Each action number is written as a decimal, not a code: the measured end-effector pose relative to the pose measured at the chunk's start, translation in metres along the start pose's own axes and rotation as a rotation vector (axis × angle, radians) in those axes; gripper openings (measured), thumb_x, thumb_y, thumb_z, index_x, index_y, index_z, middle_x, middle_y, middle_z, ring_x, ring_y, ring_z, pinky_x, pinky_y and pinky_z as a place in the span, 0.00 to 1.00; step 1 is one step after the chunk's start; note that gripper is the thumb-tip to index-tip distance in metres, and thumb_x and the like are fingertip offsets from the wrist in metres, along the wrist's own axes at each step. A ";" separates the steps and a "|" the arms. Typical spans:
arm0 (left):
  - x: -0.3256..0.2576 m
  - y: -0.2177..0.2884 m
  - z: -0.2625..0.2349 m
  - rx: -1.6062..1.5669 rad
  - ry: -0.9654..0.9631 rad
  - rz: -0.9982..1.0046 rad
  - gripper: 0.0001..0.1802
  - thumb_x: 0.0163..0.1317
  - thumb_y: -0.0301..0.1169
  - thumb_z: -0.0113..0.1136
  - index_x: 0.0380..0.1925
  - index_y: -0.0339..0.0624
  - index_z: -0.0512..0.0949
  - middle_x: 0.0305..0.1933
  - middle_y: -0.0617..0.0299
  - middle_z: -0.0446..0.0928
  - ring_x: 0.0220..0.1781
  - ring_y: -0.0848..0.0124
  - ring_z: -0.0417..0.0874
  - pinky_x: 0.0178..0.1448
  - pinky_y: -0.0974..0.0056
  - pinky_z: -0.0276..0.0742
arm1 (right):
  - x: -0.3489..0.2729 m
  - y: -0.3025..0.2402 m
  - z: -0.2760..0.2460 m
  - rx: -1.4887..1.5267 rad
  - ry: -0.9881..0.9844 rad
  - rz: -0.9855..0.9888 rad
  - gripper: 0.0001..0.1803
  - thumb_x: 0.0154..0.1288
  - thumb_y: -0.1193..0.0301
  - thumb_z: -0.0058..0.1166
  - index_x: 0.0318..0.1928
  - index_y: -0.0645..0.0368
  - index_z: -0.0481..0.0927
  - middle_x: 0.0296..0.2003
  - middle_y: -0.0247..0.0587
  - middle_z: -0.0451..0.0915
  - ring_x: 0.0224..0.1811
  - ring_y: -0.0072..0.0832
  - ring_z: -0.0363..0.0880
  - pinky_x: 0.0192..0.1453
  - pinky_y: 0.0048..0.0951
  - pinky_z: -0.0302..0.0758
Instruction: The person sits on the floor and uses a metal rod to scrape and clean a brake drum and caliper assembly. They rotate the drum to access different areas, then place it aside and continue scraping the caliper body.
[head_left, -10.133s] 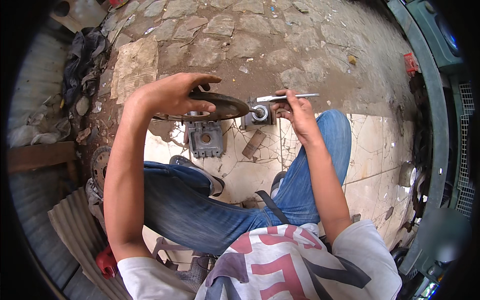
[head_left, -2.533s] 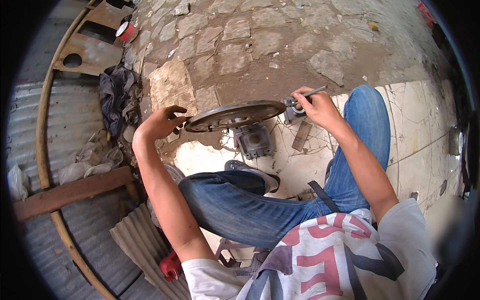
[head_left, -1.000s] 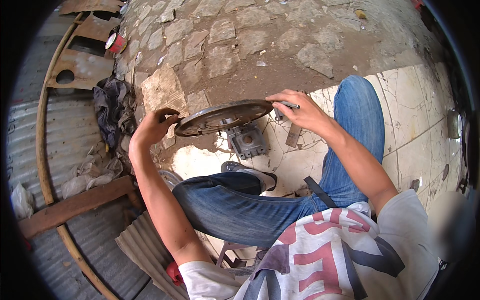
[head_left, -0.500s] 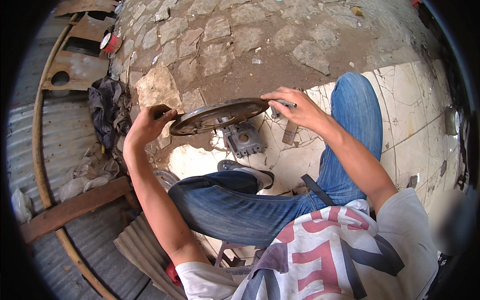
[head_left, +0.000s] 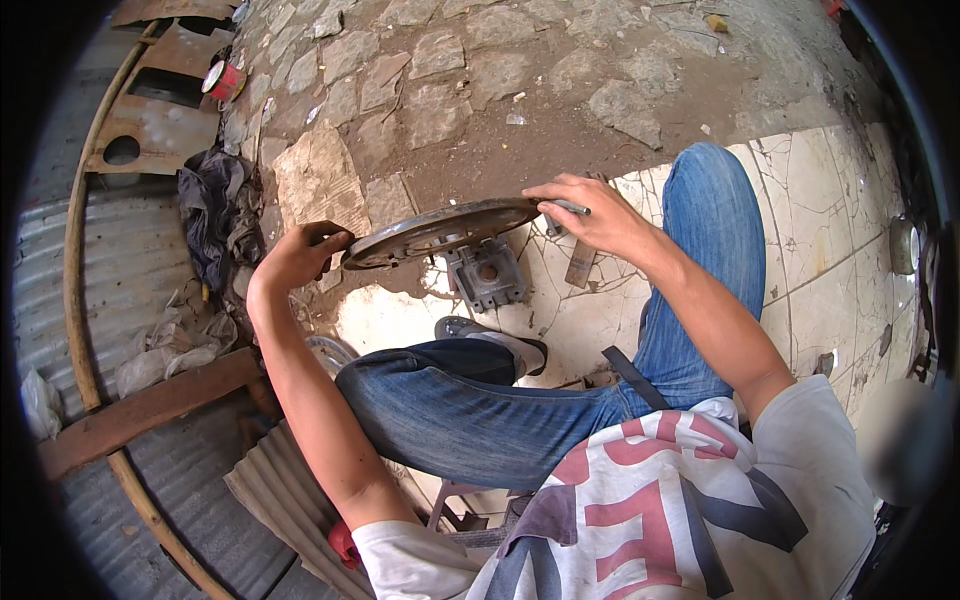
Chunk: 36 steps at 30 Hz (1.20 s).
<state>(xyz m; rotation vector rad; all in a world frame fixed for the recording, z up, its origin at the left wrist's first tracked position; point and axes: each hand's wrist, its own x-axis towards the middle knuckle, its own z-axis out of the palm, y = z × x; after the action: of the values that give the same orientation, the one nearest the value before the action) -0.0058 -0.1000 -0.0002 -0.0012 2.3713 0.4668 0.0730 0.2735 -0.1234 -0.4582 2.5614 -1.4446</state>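
A round, dark, rusty metal wheel (head_left: pixel 425 237) is tilted in front of me, its spoked underside partly showing. My left hand (head_left: pixel 298 258) pinches its left edge between thumb and fingers. At the opposite edge, my right hand (head_left: pixel 600 214) grips the rim. A short grey metal rod (head_left: pixel 573 207) also sticks out from between the right hand's fingers. Below the wheel, a grey cast-metal block (head_left: pixel 487 283) with a hole in its middle sits on the tiles. The wheel hides its far part, and I cannot tell whether the two touch.
A flat metal bar (head_left: pixel 580 264) lies beside the block on cracked white tiles (head_left: pixel 820 220). Beyond are stone paving (head_left: pixel 435 110) and dirt. Corrugated sheets (head_left: pixel 130 270), a wooden pole (head_left: pixel 76 270), dark cloth (head_left: pixel 210 215) and a red can (head_left: pixel 223 82) are at left.
The wheel's tilt has shifted slightly, and my left hand has turned a little at its edge. Both hands keep hold of the rim.
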 end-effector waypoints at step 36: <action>0.017 -0.008 0.001 0.015 -0.060 -0.047 0.13 0.66 0.29 0.55 0.48 0.38 0.80 0.34 0.61 0.83 0.33 0.75 0.80 0.41 0.67 0.76 | -0.001 0.010 0.003 0.012 0.027 -0.058 0.16 0.66 0.72 0.54 0.54 0.54 0.79 0.35 0.45 0.79 0.36 0.37 0.77 0.41 0.37 0.73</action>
<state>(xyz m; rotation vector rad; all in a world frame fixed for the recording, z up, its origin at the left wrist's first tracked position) -0.0170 -0.1046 -0.0150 -0.0356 2.3106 0.4209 0.0731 0.2768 -0.1338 -0.5181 2.5794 -1.4946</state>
